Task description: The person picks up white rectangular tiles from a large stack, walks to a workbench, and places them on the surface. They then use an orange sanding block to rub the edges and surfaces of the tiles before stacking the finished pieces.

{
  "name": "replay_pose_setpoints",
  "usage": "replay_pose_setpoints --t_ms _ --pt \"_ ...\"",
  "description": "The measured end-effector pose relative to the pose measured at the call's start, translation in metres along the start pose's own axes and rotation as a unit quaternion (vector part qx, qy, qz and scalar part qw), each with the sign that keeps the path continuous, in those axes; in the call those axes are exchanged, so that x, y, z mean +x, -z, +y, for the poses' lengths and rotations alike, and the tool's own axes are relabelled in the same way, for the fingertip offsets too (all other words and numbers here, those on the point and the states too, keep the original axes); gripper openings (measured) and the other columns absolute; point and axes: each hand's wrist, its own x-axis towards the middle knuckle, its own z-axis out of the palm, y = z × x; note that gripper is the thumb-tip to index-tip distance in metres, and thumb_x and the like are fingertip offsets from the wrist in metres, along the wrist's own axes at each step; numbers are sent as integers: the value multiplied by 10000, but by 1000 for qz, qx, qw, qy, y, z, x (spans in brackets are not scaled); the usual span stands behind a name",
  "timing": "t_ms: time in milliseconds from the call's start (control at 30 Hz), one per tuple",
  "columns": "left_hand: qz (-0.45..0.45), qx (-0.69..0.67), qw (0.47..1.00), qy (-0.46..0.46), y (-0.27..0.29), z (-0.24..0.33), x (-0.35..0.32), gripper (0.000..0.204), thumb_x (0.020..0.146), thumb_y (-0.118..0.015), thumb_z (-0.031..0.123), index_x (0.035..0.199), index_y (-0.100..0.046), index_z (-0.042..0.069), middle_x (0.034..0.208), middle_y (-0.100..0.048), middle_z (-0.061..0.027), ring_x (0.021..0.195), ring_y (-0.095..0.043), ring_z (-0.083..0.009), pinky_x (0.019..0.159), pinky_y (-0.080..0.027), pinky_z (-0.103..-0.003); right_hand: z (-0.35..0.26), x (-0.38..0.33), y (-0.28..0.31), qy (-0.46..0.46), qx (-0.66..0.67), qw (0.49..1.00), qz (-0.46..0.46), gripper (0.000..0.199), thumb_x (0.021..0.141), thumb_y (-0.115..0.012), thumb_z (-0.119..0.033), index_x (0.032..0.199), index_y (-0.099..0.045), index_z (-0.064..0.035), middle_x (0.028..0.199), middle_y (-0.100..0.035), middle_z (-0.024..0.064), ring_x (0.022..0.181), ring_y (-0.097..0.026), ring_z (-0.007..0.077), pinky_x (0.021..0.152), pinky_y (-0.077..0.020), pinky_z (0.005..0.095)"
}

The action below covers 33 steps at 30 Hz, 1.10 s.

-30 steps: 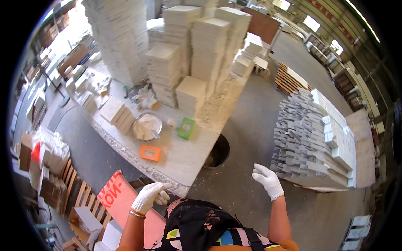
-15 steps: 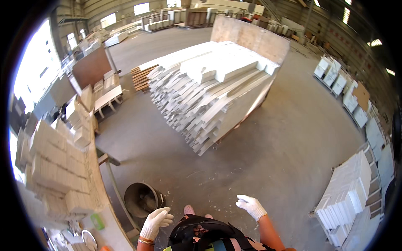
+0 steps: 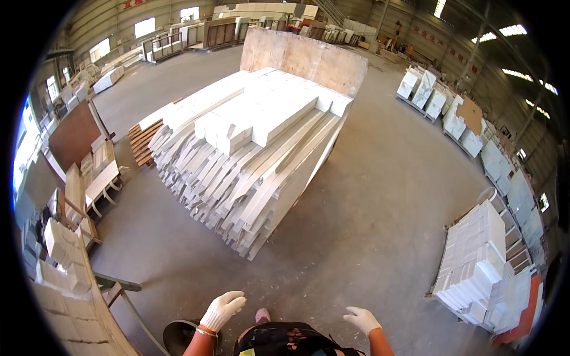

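Observation:
My left hand (image 3: 223, 311), in a white knit glove, hovers over the floor near a dark bucket (image 3: 176, 336). Its fingers are loosely bent and nothing is in them. My right hand (image 3: 361, 320), gloved the same way, is held out on the other side of my body with its fingers stretched, also without anything in it. Ahead of both hands and touching neither stands a big pile of long white stone strips (image 3: 261, 196), with thicker white blocks (image 3: 237, 133) on top.
A wooden board (image 3: 303, 58) stands upright behind the pile. A bench with stacked pale slabs (image 3: 62, 296) runs along the left. At right are stacked white slabs (image 3: 475, 258) and a row of leaning panels (image 3: 499, 169). Grey floor (image 3: 380, 196) lies between.
The view has turned to the right and moved nearer the pile. The bucket is now partly behind my left forearm. Both hands stay raised, with nothing in them.

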Motion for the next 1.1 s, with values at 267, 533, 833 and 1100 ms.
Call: replay_pose_setpoints --t_ms 267,533,833,1100 --pt "-92 269 951 -119 -39 124 129 533 919 -640 414 1267 -638 10 1216 -685 -186 1146 -649 -295 988 -484 -347 120 64 -60 1 -46 996 -78 503 862 -658 -354 1252 -665 -36 1296 -645 181 1224 -588 349 1026 -468 407" --pt "-37 339 938 -56 -85 181 230 569 910 -603 478 1270 -643 39 1199 -690 -178 1113 -655 -337 974 -490 -387 100 231 63 57 -76 991 -89 574 839 -704 -369 1296 -635 -30 1306 -641 188 1233 -582 353 1033 -459 382" --pt "-14 347 932 -101 -141 307 323 559 891 -619 483 1244 -652 50 1173 -697 -171 1079 -662 -346 938 -507 -404 23 333 254 -62 116 988 76 611 829 -704 -313 1327 -596 24 1301 -633 237 1180 -622 321 998 -470 386" --pt "24 361 915 -177 -161 370 433 604 850 -683 434 1303 -619 39 1222 -673 -186 1098 -659 -330 958 -503 -390 -13 404 287 -45 240 969 51 639 830 -735 -344 1328 -595 30 1211 -678 160 1044 -645 223 913 -498 328"
